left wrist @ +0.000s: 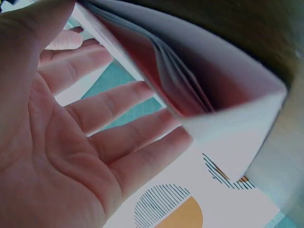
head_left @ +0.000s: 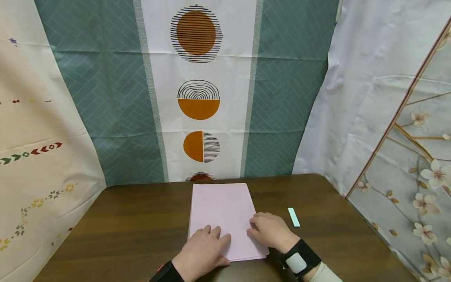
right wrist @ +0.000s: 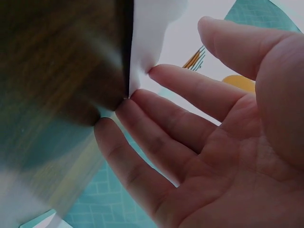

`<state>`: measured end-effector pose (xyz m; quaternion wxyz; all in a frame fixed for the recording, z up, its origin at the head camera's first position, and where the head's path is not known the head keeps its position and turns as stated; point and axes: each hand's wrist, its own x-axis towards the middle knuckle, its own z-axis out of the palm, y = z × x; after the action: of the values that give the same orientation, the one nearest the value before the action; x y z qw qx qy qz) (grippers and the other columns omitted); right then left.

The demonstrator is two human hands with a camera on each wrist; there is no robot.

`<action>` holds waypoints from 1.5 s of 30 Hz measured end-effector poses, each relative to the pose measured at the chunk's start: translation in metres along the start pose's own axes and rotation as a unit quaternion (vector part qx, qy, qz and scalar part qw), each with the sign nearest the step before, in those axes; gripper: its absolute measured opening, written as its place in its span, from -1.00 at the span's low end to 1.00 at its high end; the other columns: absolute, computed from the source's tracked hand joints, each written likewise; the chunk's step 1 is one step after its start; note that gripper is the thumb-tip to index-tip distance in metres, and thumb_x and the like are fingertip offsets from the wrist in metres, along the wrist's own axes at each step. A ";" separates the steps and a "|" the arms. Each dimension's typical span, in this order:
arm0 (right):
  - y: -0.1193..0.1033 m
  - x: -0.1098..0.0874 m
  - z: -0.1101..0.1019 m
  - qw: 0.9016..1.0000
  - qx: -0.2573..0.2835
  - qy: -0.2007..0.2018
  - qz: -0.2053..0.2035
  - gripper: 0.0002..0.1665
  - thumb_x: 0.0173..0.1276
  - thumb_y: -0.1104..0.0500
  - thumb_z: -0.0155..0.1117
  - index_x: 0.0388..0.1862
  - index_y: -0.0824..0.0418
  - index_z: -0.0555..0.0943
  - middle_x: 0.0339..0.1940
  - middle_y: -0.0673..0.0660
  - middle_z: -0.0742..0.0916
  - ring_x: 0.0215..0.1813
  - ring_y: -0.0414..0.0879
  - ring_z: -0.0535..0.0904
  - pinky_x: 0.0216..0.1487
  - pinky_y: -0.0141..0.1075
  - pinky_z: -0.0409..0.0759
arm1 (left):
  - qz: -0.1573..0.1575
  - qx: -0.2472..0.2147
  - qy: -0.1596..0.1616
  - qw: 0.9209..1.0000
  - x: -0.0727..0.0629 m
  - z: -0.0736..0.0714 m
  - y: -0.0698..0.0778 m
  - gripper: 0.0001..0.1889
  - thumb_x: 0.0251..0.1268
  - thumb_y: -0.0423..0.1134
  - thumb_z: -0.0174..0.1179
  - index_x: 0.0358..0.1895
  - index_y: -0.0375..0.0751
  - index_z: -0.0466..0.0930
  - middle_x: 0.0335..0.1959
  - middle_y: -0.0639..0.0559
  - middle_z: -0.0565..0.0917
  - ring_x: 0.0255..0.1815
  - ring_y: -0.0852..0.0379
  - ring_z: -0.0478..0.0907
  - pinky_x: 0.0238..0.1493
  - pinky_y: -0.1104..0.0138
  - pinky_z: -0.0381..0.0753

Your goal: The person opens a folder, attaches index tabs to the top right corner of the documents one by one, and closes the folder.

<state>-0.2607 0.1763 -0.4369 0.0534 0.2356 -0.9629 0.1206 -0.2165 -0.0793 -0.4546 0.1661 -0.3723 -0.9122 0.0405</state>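
A pale pink paper folder lies flat on the table with its long sides pointing away from me. Its near edge gapes in the left wrist view, and several sheets show between its covers. My left hand rests on the folder's near left part with fingers spread, the thumb by the near edge. At the right edge, my right hand touches the paper with its fingertips. The right wrist view shows those fingers extended, some on the paper's edge, the little finger on the tabletop.
A small mint-green strip lies on the brown wooden table, just right of my right hand. Behind the table hangs a teal and white curtain. Patterned cloths close in the sides.
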 end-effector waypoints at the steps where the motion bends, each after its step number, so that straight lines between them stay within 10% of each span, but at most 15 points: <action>1: 0.000 0.001 0.000 1.000 0.000 0.002 0.000 -0.75 0.45 0.08 0.57 -0.14 0.25 0.81 -0.14 0.15 0.81 -0.16 0.07 0.71 -0.09 0.05 0.71 | 0.004 -0.004 -0.001 1.000 0.000 -0.002 -0.002 -0.41 0.17 0.36 0.58 0.09 0.08 0.72 -0.23 0.06 0.63 -0.34 0.10 0.52 -0.31 0.24 0.62; 12: 0.000 0.001 0.002 1.000 -0.003 0.005 -0.010 -0.74 0.44 0.07 0.57 -0.33 0.17 0.69 -0.41 -0.03 0.63 -0.34 -0.05 0.53 -0.30 -0.08 0.53 | 0.008 -0.044 -0.025 0.999 -0.004 -0.011 -0.010 -0.47 0.12 0.15 0.70 0.11 0.18 0.70 -0.12 0.16 0.70 -0.13 0.06 0.68 -0.06 -0.13 0.68; 21: 0.004 0.000 0.001 1.000 0.012 0.001 -0.001 -0.73 0.45 0.06 0.58 -0.15 0.26 0.79 -0.27 0.08 0.77 -0.28 -0.04 0.64 -0.15 -0.01 0.70 | 0.038 -0.063 -0.037 0.997 0.000 -0.012 -0.009 -0.50 0.20 0.07 0.68 0.20 0.23 0.75 -0.27 0.18 0.69 -0.33 0.17 0.60 -0.25 0.31 0.62; 30: 0.006 0.002 -0.004 0.998 0.056 0.013 0.019 -0.63 0.47 0.03 0.57 0.02 0.31 0.81 -0.08 0.22 0.86 -0.07 0.11 0.81 0.00 0.13 0.76 | 0.085 -0.005 0.055 0.995 -0.002 -0.010 -0.003 -0.23 0.21 -0.12 0.68 0.50 0.25 0.57 -0.44 0.15 0.56 -0.55 0.22 0.52 -0.42 0.39 0.59; 38: 0.010 0.003 -0.017 0.996 0.061 0.041 0.058 -0.48 0.55 -0.13 0.49 0.17 0.27 0.81 0.05 0.22 0.87 0.05 0.14 0.82 0.07 0.12 0.76 | 0.115 0.022 0.095 0.989 -0.008 -0.011 0.003 0.00 0.25 -0.43 0.58 0.68 0.38 0.37 0.07 -0.03 0.64 -0.53 0.12 0.40 -0.51 0.39 0.55; 45: 0.011 0.005 -0.026 0.981 0.050 0.177 0.054 -0.56 0.66 -0.03 0.39 0.21 0.30 0.80 0.12 0.24 0.86 0.12 0.20 0.83 0.09 0.15 0.77 | 0.086 0.007 0.128 0.988 -0.011 -0.008 0.006 -0.37 0.32 -0.42 0.53 0.39 0.22 0.65 0.39 -0.13 0.53 -0.32 0.00 0.60 -0.45 0.33 0.64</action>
<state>-0.2693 0.1900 -0.4133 0.2050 0.1605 -0.9422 0.2108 -0.2026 -0.0834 -0.4518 0.2802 -0.4505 -0.8475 0.0134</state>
